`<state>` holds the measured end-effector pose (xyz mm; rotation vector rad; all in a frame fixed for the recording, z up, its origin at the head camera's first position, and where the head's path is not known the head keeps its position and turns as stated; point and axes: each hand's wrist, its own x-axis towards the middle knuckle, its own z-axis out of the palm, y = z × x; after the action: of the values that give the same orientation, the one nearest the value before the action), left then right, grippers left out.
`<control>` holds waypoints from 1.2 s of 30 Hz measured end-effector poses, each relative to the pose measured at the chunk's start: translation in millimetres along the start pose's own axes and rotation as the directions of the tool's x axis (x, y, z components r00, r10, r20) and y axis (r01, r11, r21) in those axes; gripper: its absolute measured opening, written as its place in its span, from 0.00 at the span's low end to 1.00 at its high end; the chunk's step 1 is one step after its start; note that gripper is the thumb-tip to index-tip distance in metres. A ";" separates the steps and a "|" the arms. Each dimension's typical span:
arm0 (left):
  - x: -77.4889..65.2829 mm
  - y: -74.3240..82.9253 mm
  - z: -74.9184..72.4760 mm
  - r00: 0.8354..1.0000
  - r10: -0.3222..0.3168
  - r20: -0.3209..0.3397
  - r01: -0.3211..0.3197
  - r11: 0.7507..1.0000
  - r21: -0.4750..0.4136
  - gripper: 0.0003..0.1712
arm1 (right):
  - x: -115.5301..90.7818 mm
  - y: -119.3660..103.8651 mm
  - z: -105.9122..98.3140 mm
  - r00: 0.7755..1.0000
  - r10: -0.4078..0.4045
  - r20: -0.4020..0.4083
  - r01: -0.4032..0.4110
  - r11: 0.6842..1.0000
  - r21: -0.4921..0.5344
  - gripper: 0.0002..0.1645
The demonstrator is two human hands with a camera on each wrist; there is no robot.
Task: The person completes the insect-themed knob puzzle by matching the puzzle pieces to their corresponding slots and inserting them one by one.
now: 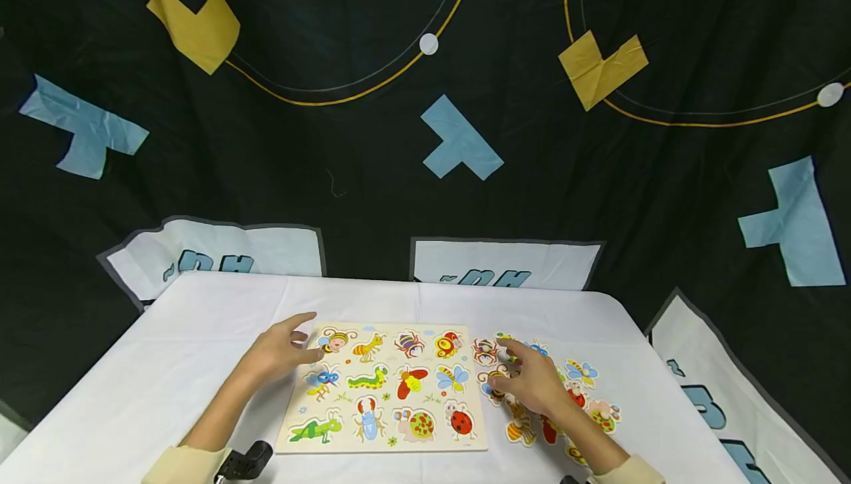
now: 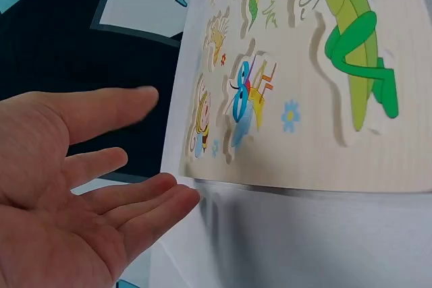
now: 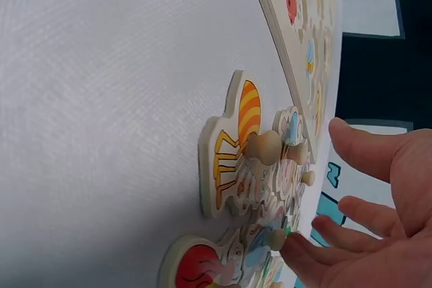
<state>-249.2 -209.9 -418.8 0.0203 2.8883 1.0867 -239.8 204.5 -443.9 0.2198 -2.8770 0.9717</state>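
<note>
A wooden puzzle board (image 1: 372, 448) with printed insects lies flat on the white table. My left hand (image 1: 275, 355) hovers by its upper left edge, fingers spread and holding nothing. In the left wrist view, this hand (image 2: 88, 187) is palm up beside the board's corner. Over a cluster of loose insect pieces right of the board is my right hand (image 1: 532, 380). A spider piece (image 1: 485, 352) and a bee piece (image 1: 493, 388) lie near its fingertips. The right wrist view shows an orange-striped piece (image 3: 248, 116) with a round wooden knob (image 3: 263, 148); the fingers grip no piece.
More loose pieces, including a dragonfly (image 1: 581, 372) and a snail (image 1: 603, 417), lie right of the right hand, some overlapping. A black curtain (image 1: 372, 188) with blue and yellow tape hangs behind the table (image 1: 219, 321).
</note>
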 end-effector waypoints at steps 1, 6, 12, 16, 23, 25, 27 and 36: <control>-0.4 -1.3 0.4 1.000 -0.007 0.001 0.007 1.000 -0.015 0.44 | -0.1 0.1 0.1 1.000 0.007 0.004 -0.007 1.000 0.011 0.41; -1.4 -8.8 4.2 0.999 -0.037 -0.011 0.036 0.997 -0.073 0.44 | -0.5 2.0 1.4 1.000 0.018 0.003 -0.018 0.999 0.046 0.38; -3.6 -15.9 6.9 0.999 -0.042 -0.033 0.038 0.993 -0.108 0.45 | -2.0 2.9 2.5 0.999 0.028 0.017 -0.030 0.995 0.098 0.33; -4.9 -20.1 7.1 0.998 -0.053 -0.027 0.050 0.991 -0.126 0.45 | -1.6 3.0 3.7 0.999 0.030 0.030 -0.034 0.989 0.141 0.29; -4.4 -29.2 9.6 0.997 -0.080 -0.017 0.076 0.982 -0.175 0.41 | -0.7 5.4 5.5 0.997 0.026 0.075 -0.041 0.979 0.199 0.24; -4.6 -30.9 11.3 0.996 -0.088 -0.018 0.083 0.978 -0.192 0.41 | -0.5 5.8 5.8 0.996 0.030 0.083 -0.047 0.977 0.208 0.23; -4.7 -32.1 12.7 0.996 -0.089 -0.014 0.084 0.974 -0.212 0.40 | -0.2 6.5 6.4 0.995 0.031 0.090 -0.050 0.976 0.210 0.22; -4.1 -33.4 15.1 0.995 -0.102 0.015 0.102 0.956 -0.275 0.40 | 3.1 10.1 5.8 0.993 0.007 0.119 -0.030 0.980 0.197 0.18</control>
<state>-244.1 -225.3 -451.9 -0.1383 2.6743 1.4551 -244.9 208.6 -454.1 0.2749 -2.8884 1.2932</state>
